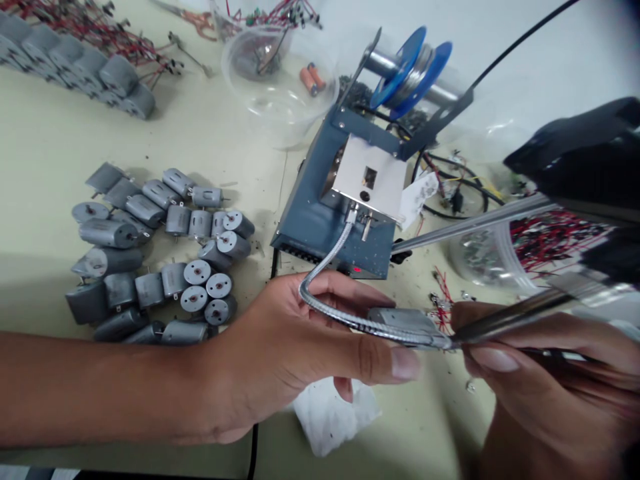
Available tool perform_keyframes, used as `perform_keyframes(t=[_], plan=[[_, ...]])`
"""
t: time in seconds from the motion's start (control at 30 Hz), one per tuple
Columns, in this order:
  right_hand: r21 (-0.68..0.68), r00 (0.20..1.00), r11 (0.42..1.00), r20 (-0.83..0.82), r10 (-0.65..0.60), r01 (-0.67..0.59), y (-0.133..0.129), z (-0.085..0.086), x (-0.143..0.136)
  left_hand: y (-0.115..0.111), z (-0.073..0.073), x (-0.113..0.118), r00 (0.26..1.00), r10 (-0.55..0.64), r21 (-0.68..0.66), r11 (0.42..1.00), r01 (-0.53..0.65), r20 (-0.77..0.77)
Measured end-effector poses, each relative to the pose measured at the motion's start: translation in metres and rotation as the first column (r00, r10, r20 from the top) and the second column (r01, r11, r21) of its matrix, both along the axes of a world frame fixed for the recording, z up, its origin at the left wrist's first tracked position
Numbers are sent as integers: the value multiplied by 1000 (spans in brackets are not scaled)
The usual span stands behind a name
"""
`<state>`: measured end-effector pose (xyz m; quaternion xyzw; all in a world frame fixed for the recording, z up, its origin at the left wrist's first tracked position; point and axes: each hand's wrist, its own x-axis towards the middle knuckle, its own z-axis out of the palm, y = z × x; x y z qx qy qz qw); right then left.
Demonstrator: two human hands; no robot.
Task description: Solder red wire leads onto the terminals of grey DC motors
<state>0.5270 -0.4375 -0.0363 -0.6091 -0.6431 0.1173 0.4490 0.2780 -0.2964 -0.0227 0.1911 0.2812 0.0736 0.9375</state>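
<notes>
My left hand (310, 340) is closed around a small grey electric motor (400, 319), with the thumb stretched along its near side. A braided metal hose (320, 267) curves over that hand and ends at the motor's right end. There a metal soldering iron barrel (520, 308) meets it, slanting down from the upper right. My right hand (545, 373) is closed just under the barrel, thumb and fingertips pinched beside the motor's end. What sits in that pinch is mostly hidden; a dark, shiny piece shows between the fingers.
A blue-grey solder feeder (310, 207) with a blue-flanged solder spool (413, 73) stands ahead. Several grey motors (150, 287) lie at left, more in a row (85, 67) behind. Clear tubs (280, 113), red-wired parts (555, 240), a metal rod (475, 221) and white tissue (337, 420) surround the hands.
</notes>
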Motion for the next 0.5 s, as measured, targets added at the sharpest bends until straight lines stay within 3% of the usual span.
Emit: perform_keyframes(t=[0.2,0.5], plan=[[-6,997,999,-64,-36,36,4,2,-4,-1,-10,1,1000,18,-2,1000,-18,-15],[-20,991,996,-103,-83,81,0,1,-6,-1,-2,1,999,18,-17,1000,-17,32]])
